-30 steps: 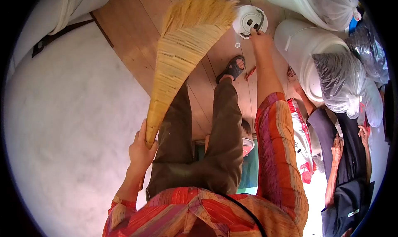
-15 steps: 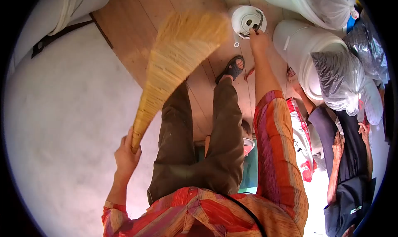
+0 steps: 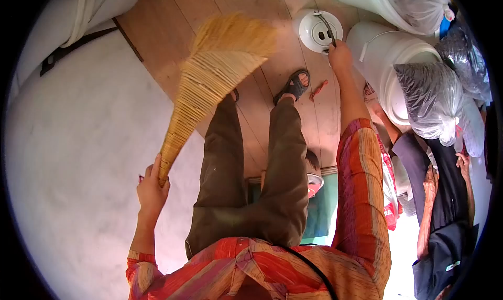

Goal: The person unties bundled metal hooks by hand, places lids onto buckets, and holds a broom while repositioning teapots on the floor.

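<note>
A straw broom is in my left hand, whose fingers wrap round its narrow end. Its bristles fan out up and to the right, over the wooden floor. My right hand grips the dark curved handle of a round white container. Two dark oval openings show in the container's top. My sandalled foot stands below it, and a small red object lies on the floorboards to the right of that foot.
White buckets and tied plastic bags crowd the right side. Another person's hand rests on their dark trousers at the lower right. A broad pale surface fills the left. Behind my legs is a small red-and-white container.
My right hand has moved right and slightly down, and the white container has shifted right and turned. The broom and my left hand have moved a little left. More of the red object shows.
</note>
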Demonstrator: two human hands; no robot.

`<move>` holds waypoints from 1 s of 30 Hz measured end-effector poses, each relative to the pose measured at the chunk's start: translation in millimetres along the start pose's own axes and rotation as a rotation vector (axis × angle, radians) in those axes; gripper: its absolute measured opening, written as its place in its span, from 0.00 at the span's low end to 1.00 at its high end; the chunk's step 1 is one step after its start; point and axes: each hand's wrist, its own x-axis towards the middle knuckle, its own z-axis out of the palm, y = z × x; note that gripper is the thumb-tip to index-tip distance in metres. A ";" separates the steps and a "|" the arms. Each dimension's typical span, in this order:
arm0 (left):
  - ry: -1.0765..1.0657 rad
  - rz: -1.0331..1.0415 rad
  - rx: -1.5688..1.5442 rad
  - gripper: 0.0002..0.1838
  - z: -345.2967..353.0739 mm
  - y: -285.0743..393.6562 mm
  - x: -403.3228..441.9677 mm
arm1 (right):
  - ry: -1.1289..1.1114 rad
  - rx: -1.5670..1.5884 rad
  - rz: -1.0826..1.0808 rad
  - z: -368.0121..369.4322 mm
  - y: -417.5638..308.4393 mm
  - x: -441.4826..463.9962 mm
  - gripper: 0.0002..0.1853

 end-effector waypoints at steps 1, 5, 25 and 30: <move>0.034 0.056 -0.048 0.40 -0.6 4.8 -3.0 | 0.004 0.003 -0.003 -1.2 1.0 0.5 0.12; 0.068 0.230 -0.121 0.41 10.2 43.2 19.2 | -0.005 0.077 0.049 8.2 8.3 1.3 0.14; -0.201 0.069 -0.087 0.44 23.2 105.4 -17.1 | 0.152 0.181 0.058 11.4 13.2 -2.4 0.12; -0.167 0.106 0.071 0.42 -10.6 55.9 -35.7 | 0.118 0.227 0.086 11.0 12.5 0.3 0.12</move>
